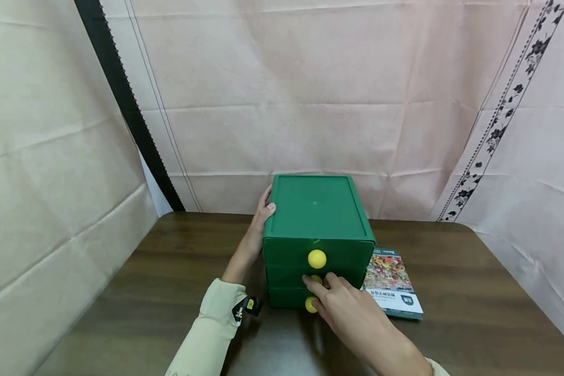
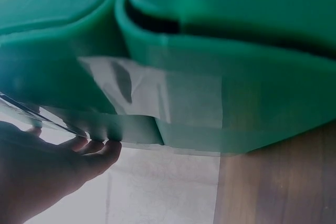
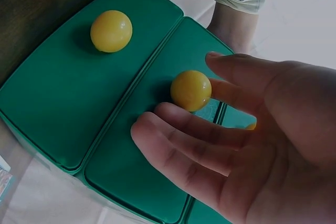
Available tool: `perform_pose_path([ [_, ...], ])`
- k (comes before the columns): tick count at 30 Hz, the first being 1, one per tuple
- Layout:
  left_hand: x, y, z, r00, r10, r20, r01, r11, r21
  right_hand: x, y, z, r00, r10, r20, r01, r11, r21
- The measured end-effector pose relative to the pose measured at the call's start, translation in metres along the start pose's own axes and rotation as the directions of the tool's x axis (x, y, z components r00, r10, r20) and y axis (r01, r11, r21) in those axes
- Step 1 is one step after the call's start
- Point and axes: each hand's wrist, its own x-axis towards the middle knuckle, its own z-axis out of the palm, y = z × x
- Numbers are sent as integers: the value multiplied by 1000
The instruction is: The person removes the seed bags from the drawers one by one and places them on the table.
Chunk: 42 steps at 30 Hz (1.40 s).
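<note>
A green drawer box (image 1: 317, 209) with three stacked drawers stands on the table, each drawer front bearing a round yellow knob. My left hand (image 1: 256, 230) rests along the box's left side, fingers pointing toward the back. Clear tape (image 2: 194, 93) spans that side in the left wrist view. My right hand (image 1: 352, 308) is at the middle drawer, its fingers extended around the middle knob (image 3: 190, 90) without a visible pinch. The thumb stands apart from that knob in the right wrist view. The top knob (image 1: 317, 259) is uncovered, and the bottom knob (image 1: 311, 305) is partly covered by the right hand.
A booklet (image 1: 392, 282) with a flowery cover lies to the right of the box, partly behind it. The brown wooden table (image 1: 136, 292) meets pale cloth hangings (image 1: 310, 104) at the back and sides.
</note>
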Motion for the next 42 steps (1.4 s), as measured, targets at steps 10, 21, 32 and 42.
perform_pose_path([
  [10, 1, -1, -2, 1000, -10, -5, 10, 1000, -1, 2, 0, 0, 1000, -13, 6, 13, 1000, -21],
  [21, -4, -5, -3, 1000, -9, -3, 9, 1000, -6, 2, 0, 3, 999, -13, 32, 13, 1000, 8],
  [32, -4, -1, -3, 1000, -5, -20, 5, 1000, -13, -4, -9, -13, 995, 3, -97, -5, 1000, -20],
  [42, 2, -2, 2, 1000, -8, -22, 8, 1000, -12, -6, -10, -22, 903, -60, -424, 100, 992, 72],
])
